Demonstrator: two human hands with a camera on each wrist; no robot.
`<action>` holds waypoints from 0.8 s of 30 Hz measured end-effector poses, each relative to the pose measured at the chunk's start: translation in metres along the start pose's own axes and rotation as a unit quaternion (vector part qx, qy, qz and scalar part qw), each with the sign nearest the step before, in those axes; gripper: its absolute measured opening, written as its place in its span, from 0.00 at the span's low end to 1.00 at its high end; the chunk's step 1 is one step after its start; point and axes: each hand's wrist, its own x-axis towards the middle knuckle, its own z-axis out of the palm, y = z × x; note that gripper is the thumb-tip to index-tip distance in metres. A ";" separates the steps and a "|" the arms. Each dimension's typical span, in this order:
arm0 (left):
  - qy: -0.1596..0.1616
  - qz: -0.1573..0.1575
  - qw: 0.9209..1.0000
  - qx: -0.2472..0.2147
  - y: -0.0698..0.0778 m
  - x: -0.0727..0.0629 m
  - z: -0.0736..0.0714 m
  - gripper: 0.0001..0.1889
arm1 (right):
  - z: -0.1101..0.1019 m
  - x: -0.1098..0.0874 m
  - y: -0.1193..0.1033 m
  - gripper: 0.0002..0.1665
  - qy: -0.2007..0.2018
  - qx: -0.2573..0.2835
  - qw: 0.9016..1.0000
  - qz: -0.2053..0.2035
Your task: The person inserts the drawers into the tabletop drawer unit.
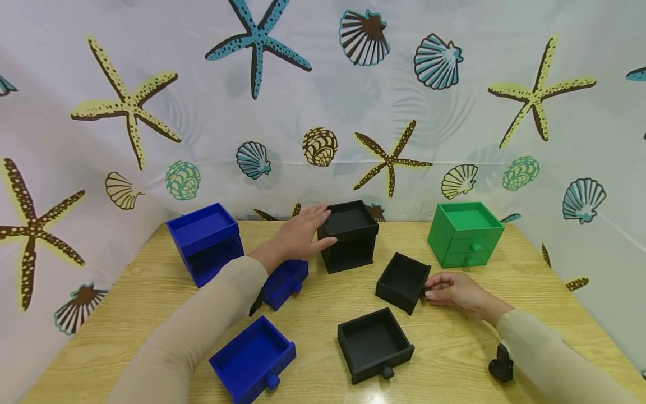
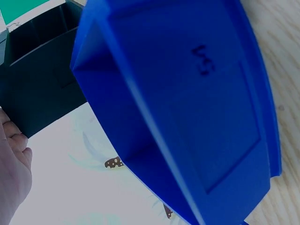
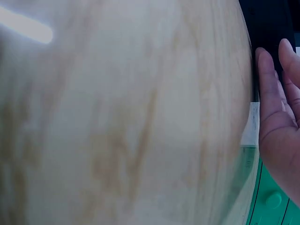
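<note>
My left hand (image 1: 304,231) lies along the left side of a black drawer cabinet (image 1: 348,216), its fingers extended and the thumb near the front. That cabinet's front is an empty opening. With thumb and fingers, my right hand (image 1: 456,293) pinches the knob of a black drawer (image 1: 402,276), which sits askew on the table in front of the cabinet. A second black drawer (image 1: 374,343) lies closer to me. In the left wrist view, the black cabinet (image 2: 42,89) meets the fingertips at its edge.
At the left stands a blue cabinet (image 1: 202,225) with an open front. A small blue drawer (image 1: 285,283) is partly behind my left forearm, and a larger blue drawer (image 1: 254,359) lies nearer. A green cabinet (image 1: 465,234) with its drawers in stands at the back right.
</note>
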 end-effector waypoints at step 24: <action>0.009 0.002 0.999 0.033 -0.001 0.000 0.000 0.42 | 0.013 0.001 0.007 0.08 0.019 -0.033 0.998 -0.052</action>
